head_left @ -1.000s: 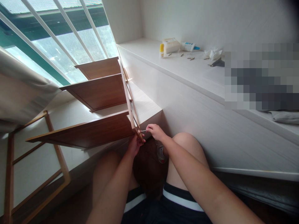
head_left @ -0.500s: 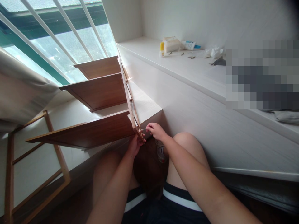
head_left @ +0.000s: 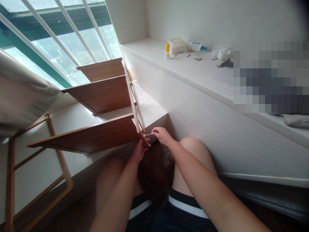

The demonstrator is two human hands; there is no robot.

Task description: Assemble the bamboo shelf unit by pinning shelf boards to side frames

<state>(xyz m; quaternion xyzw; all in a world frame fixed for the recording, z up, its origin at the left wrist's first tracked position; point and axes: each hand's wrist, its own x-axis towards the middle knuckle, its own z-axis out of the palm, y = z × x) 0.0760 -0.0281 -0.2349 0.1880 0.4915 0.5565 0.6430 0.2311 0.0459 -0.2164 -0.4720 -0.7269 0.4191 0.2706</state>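
Observation:
A brown wooden shelf unit (head_left: pixel 101 96) lies on its side, its several boards joined to a slim side frame (head_left: pixel 136 119). Around the near end of that frame my left hand (head_left: pixel 141 149) is closed, the wood partly hiding its fingers. Just to the right, my right hand (head_left: pixel 159 133) pinches a thin metal rod that looks like a hex key (head_left: pixel 149 134). The rod's far tip meets the frame near its end; the exact contact is too small to make out.
A separate wooden frame (head_left: pixel 65 161) leans at the left beside a curtain (head_left: pixel 26 90). On the white ledge (head_left: pixel 205 74) lie several screws (head_left: pixel 198 59), a glue bottle (head_left: pixel 196 47), a yellow-capped tube (head_left: pixel 167 51) and a crumpled plastic bag (head_left: pixel 221 54). My knees flank the work.
My right hand has shifted very slightly with the hex key. My left hand and the shelf unit stay in place.

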